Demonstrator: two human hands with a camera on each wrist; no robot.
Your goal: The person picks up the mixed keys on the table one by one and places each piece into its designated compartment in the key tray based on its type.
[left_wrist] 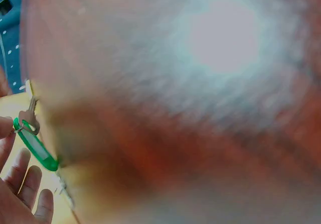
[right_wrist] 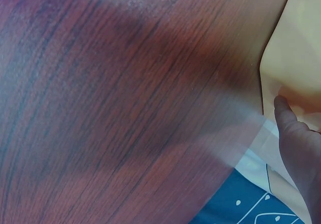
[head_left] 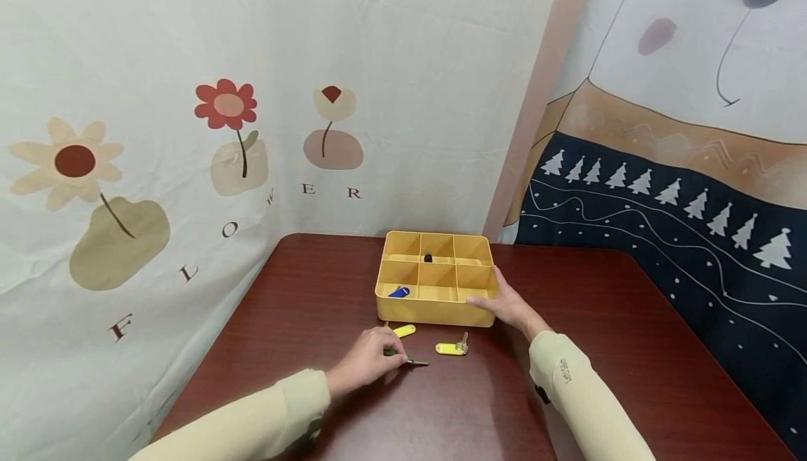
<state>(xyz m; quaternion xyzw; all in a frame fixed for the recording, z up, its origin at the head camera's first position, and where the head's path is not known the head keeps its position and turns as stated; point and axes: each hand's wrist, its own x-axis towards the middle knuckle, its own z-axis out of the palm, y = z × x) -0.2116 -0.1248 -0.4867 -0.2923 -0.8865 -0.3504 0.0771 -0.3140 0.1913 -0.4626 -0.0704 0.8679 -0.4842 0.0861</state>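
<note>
My left hand (head_left: 372,357) is just above the table in front of the yellow box, pinching a green key tag (left_wrist: 37,146) with a small metal key (left_wrist: 30,119) on its ring. In the head view the hand hides most of that tag. My right hand (head_left: 509,305) holds the yellow divided box (head_left: 435,312) at its front right corner, thumb on the front wall and fingers along the right side. One yellow key tag (head_left: 405,331) lies close beyond the left hand. Another yellow key tag (head_left: 449,349) with a key (head_left: 464,341) lies to its right.
A blue key tag (head_left: 400,293) lies in the box's front left compartment. A small black object (head_left: 428,258) is in the back middle compartment. The box stands near the far edge of the brown table (head_left: 302,286), with a printed curtain (head_left: 429,97) behind it.
</note>
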